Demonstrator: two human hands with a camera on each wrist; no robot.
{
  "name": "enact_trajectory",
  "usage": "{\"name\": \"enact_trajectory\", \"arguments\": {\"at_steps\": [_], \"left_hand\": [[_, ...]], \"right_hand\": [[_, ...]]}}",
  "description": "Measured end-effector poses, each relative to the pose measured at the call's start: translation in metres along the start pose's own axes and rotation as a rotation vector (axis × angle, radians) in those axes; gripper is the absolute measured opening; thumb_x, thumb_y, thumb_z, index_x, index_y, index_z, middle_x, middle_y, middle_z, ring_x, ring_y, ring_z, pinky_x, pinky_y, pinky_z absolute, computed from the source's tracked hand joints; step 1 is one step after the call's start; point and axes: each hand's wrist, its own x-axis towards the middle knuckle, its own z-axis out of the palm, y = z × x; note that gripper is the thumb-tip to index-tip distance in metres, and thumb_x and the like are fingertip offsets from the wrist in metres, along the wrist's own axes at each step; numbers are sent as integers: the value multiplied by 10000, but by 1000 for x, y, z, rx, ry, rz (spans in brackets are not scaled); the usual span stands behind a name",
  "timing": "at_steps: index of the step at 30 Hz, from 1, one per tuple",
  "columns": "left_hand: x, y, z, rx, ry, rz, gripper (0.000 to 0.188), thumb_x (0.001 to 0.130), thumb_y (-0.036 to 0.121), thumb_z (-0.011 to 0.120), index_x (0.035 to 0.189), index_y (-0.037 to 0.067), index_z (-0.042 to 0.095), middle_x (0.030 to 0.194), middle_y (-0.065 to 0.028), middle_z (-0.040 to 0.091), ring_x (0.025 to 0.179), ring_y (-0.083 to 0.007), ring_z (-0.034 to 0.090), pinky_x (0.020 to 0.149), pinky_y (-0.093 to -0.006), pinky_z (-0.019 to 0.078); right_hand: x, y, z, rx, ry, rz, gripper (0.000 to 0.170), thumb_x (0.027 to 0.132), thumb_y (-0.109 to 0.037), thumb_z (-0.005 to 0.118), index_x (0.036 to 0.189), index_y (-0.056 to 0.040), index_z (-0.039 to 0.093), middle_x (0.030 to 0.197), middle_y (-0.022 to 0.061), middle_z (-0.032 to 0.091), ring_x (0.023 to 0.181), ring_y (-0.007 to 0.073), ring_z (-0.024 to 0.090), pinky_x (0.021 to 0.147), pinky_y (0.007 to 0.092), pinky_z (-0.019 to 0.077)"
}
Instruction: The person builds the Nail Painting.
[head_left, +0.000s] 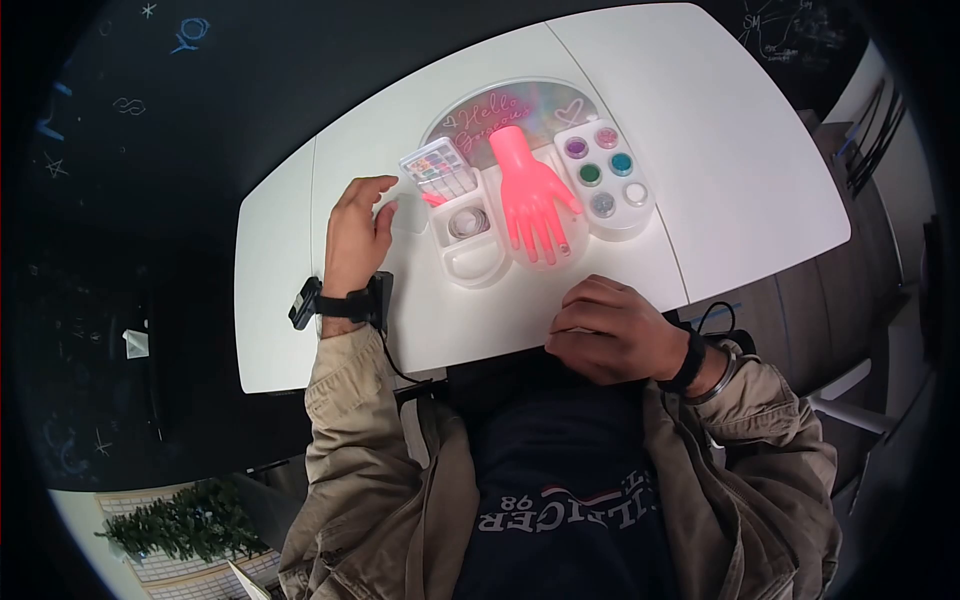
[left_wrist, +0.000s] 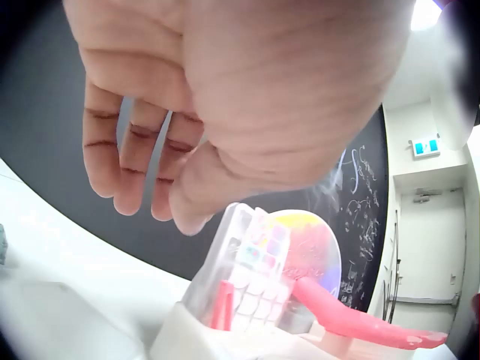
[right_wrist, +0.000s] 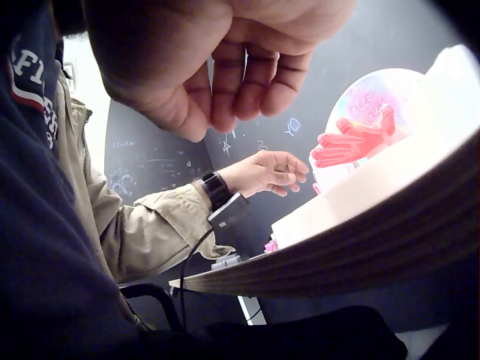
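My left hand (head_left: 358, 230) hovers at the left of the nail set, fingers extended and relaxed, holding nothing. Just beyond its fingertips a clear case of nail tips (head_left: 440, 168) leans upright in the white organizer tray (head_left: 473, 265). The left wrist view shows that case (left_wrist: 259, 277) below the thumb, with a pink stick (left_wrist: 223, 304) beside it. A pink practice hand (head_left: 532, 195) lies palm down in the middle, fingers towards me, with a decorated nail on one finger. Near the table's front edge my right hand (head_left: 615, 330) hangs loosely curled; in the right wrist view nothing sits between its fingers (right_wrist: 251, 90).
Several glitter pots (head_left: 590, 174) sit in the tray's right wing. Behind stands a rounded iridescent panel (head_left: 480, 120) with "Hello Gorgeous" on it. A round coil-like item (head_left: 467, 222) occupies a left compartment. The white table (head_left: 740, 150) ends close in front of my body.
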Motion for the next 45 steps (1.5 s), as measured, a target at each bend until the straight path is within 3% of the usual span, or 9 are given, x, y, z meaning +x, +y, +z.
{"name": "enact_trajectory", "arguments": {"at_steps": [6,12,18,23,27,30,36,39,45], "left_hand": [[-5,-21,23,79,-218,-45,830,896,117,916,1622,9,529,1544,-264,653,1453,-425,623,1238,-501,498],[3,-46,24,-49,-423,-67,993,846,88,938,1705,24,444,1655,-261,580,1552,-421,546,1298,-492,455],[10,-47,21,84,-425,-181,978,816,39,952,1671,28,477,1493,-232,719,1445,-420,644,1226,-480,527],[3,-42,15,127,-363,-246,922,827,167,977,1617,36,519,1330,-219,781,1283,-403,741,1085,-476,607],[-5,-44,16,138,-270,-217,854,813,232,985,1542,40,583,1209,-212,787,1171,-360,769,945,-469,646],[-10,-23,-2,124,-186,-158,699,797,198,978,1409,30,685,1188,-178,781,1088,-330,762,872,-448,648],[-14,21,-24,24,-154,83,530,768,238,985,1219,56,774,1212,-104,793,1082,-328,769,910,-437,639],[-14,25,-8,-30,-162,229,572,772,174,985,1278,34,759,1212,-117,775,1076,-304,743,970,-412,613],[-13,41,22,11,-154,250,556,816,207,993,1297,46,764,1282,-130,789,1195,-357,737,1024,-453,605]], "right_hand": [[1,0,-1,3,-11,0,191,809,-26,862,964,-73,761,1036,27,694,979,248,701,820,395,589],[1,1,-2,1,-16,0,195,808,-24,859,970,-74,763,1037,31,692,988,251,701,825,394,590],[1,1,-2,5,-11,4,194,807,-22,860,968,-73,764,1031,32,688,989,250,702,824,395,593],[2,-1,-3,4,-17,6,193,808,-21,859,964,-72,759,1032,33,687,986,251,702,818,399,593],[2,1,-1,0,0,-12,196,808,-19,858,964,-75,754,1030,31,684,979,255,700,809,402,590],[2,2,-1,-6,9,-15,201,808,-17,856,969,-79,754,1029,29,684,975,255,698,809,402,588],[1,0,0,6,-9,-3,205,810,-14,856,975,-81,754,1026,23,683,961,247,692,812,395,584],[1,0,1,9,-5,-4,202,809,-15,858,970,-81,757,1021,22,683,953,243,690,811,392,582],[2,-1,-1,5,-10,-3,196,805,-24,862,963,-79,760,1018,25,681,949,240,689,811,392,580]]}}
